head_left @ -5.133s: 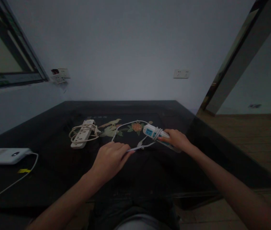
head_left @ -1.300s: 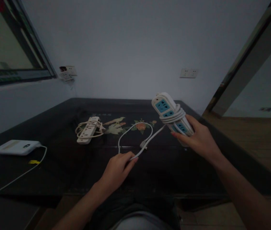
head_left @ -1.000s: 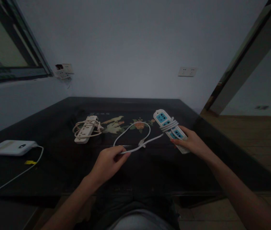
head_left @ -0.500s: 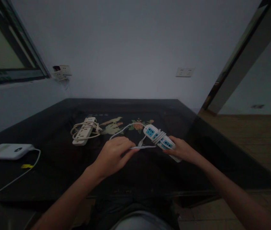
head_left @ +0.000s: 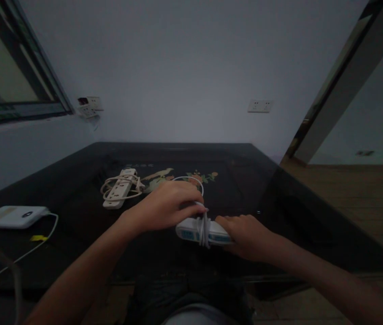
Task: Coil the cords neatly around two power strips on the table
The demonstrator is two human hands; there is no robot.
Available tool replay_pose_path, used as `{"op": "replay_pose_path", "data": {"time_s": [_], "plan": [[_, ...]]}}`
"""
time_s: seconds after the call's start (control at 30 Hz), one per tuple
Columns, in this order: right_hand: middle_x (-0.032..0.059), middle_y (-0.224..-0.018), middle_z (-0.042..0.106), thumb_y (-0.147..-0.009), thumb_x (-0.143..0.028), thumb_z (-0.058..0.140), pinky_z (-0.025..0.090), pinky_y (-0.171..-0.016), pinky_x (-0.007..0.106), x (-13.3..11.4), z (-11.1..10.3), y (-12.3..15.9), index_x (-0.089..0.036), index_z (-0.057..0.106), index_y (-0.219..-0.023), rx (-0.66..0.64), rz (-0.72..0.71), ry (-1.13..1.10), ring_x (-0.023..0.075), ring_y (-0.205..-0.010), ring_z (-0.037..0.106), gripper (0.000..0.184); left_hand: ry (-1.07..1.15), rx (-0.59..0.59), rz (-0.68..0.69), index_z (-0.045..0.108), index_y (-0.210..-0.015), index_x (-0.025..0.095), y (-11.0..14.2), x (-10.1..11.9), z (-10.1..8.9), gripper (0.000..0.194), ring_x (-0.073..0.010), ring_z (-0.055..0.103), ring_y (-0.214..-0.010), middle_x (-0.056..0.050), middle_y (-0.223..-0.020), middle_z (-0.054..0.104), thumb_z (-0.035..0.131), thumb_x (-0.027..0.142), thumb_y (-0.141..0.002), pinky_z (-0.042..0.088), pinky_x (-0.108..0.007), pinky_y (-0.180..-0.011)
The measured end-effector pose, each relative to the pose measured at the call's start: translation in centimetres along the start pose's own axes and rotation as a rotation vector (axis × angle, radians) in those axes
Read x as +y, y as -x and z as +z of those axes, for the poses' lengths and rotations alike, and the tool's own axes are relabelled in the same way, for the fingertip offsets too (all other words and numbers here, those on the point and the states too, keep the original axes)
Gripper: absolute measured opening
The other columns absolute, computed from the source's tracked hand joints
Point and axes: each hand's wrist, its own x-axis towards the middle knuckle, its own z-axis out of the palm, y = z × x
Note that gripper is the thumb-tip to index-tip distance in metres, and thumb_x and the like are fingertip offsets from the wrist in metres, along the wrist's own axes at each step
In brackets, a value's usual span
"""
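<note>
A white power strip with blue sockets [head_left: 189, 231] is tilted on its side above the near middle of the table. My right hand [head_left: 247, 234] grips its right end. Several turns of white cord [head_left: 205, 232] are wound around the strip's middle. My left hand [head_left: 171, 203] is closed, pinching the cord just above those turns. A loose loop of the cord [head_left: 202, 183] runs out behind my left fingers; the plug is hidden. Further left, a second white power strip [head_left: 119, 189] lies on the table with its cream cord coiled loosely round it.
A white power bank [head_left: 11, 217] with a cable lies at the left, beside a yellow scrap [head_left: 38, 238]. The dark glossy table [head_left: 239, 180] bears a painted bird and flowers. A wall outlet [head_left: 259, 106] is at the back; another outlet [head_left: 95, 103] is near the window.
My right hand has brought the power strip nearer and left, rolling it onto its side. My left hand has moved over it with the cord, now against the wound turns.
</note>
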Motion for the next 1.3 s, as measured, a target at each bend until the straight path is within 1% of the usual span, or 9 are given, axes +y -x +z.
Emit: {"op": "replay_pose_path", "data": {"time_s": [0.1, 0.23, 0.37, 0.53, 0.73, 0.9, 1.07, 1.2, 1.3], "plan": [[0.0077, -0.097, 0.068, -0.075, -0.017, 0.057, 0.039, -0.054, 0.028, -1.4, 0.3, 0.2, -0.018, 0.053, -0.107, 0.068, -0.065, 0.107, 0.0235, -0.073, 0.067, 0.031, 0.094, -0.062, -0.044, 0.067, -0.081, 0.018, -0.2, -1.2, 0.7, 0.017, -0.0124, 0.059, -0.07, 0.0, -0.074, 0.065, 0.055, 0.028, -0.087, 0.041, -0.023, -0.066], [0.0065, -0.088, 0.066, -0.075, -0.006, 0.052, 0.032, -0.046, 0.028, -2.8, 0.2, 0.2, -0.017, 0.054, -0.1, 0.119, -0.127, 0.218, 0.0216, -0.062, 0.065, 0.027, 0.215, -0.073, -0.133, 0.068, -0.078, 0.017, -0.2, -2.9, 1.8, 0.018, -0.0115, 0.057, -0.065, -0.001, -0.071, 0.064, 0.056, 0.029, -0.085, 0.039, -0.022, -0.061], [0.0084, -0.086, 0.066, -0.082, -0.006, 0.047, 0.03, -0.045, 0.028, -3.5, 0.1, 0.2, -0.015, 0.054, -0.1, 0.174, -0.19, 0.25, 0.0196, -0.061, 0.063, 0.021, 0.329, -0.112, -0.174, 0.069, -0.077, 0.014, -0.3, -4.1, 2.7, 0.018, -0.0095, 0.05, -0.058, 0.001, -0.065, 0.06, 0.059, 0.028, -0.083, 0.035, -0.02, -0.055], [0.0078, -0.087, 0.066, -0.084, -0.009, 0.047, 0.032, -0.047, 0.029, -3.9, 0.5, 0.1, -0.014, 0.055, -0.101, 0.218, -0.282, 0.259, 0.0191, -0.062, 0.061, 0.019, 0.404, -0.131, -0.195, 0.069, -0.078, 0.013, -0.4, -4.8, 3.5, 0.02, -0.0094, 0.048, -0.058, 0.001, -0.065, 0.06, 0.06, 0.031, -0.081, 0.034, -0.021, -0.055], [0.0077, -0.087, 0.067, -0.085, -0.01, 0.045, 0.035, -0.052, 0.027, -3.0, 0.2, 0.6, -0.015, 0.055, -0.104, 0.406, -0.311, 0.264, 0.0168, -0.065, 0.06, 0.022, 0.574, -0.054, -0.3, 0.067, -0.073, 0.014, 0.7, -6.2, 3.7, 0.022, -0.0114, 0.052, -0.062, 0.0, -0.066, 0.061, 0.058, 0.033, -0.08, 0.037, -0.022, -0.057], [0.0065, -0.082, 0.067, -0.089, -0.012, 0.037, 0.036, -0.052, 0.029, -2.3, -0.6, 1.0, -0.013, 0.056, -0.108, 0.584, -0.402, 0.254, 0.0173, -0.064, 0.06, 0.027, 0.719, -0.03, -0.308, 0.063, -0.067, 0.015, 1.7, -6.1, 4.3, 0.024, -0.0108, 0.051, -0.061, 0.001, -0.063, 0.059, 0.058, 0.034, -0.08, 0.039, -0.022, -0.06], [0.0076, -0.08, 0.067, -0.092, -0.012, 0.031, 0.04, -0.056, 0.028, -2.5, -1.5, 1.1, -0.013, 0.059, -0.106, 0.718, -0.428, 0.208, 0.0161, -0.065, 0.06, 0.031, 0.874, -0.024, -0.345, 0.056, -0.059, 0.015, 1.8, -5.2, 5.8, 0.037, -0.0107, 0.048, -0.057, 0.001, -0.058, 0.053, 0.057, 0.046, -0.078, 0.038, -0.023, -0.058], [0.0081, -0.083, 0.069, -0.091, -0.015, 0.033, 0.042, -0.058, 0.027, -2.4, -1.6, 1.0, -0.013, 0.057, -0.111, 0.717, -0.401, 0.184, 0.0159, -0.066, 0.061, 0.032, 0.936, -0.029, -0.385, 0.057, -0.059, 0.014, 1.7, -5.2, 6.9, 0.043, -0.0104, 0.045, -0.056, 0.001, -0.057, 0.051, 0.057, 0.054, -0.076, 0.037, -0.023, -0.057], [0.0081, -0.086, 0.07, -0.087, -0.019, 0.041, 0.044, -0.059, 0.027, -2.3, -1.3, 1.0, -0.014, 0.053, -0.12, 0.676, -0.348, 0.149, 0.0174, -0.069, 0.063, 0.036, 1.008, -0.019, -0.4, 0.059, -0.063, 0.015, 1.6, -5.2, 7.7, 0.041, -0.011, 0.048, -0.057, 0.001, -0.059, 0.053, 0.058, 0.054, -0.076, 0.039, -0.023, -0.057]]}}
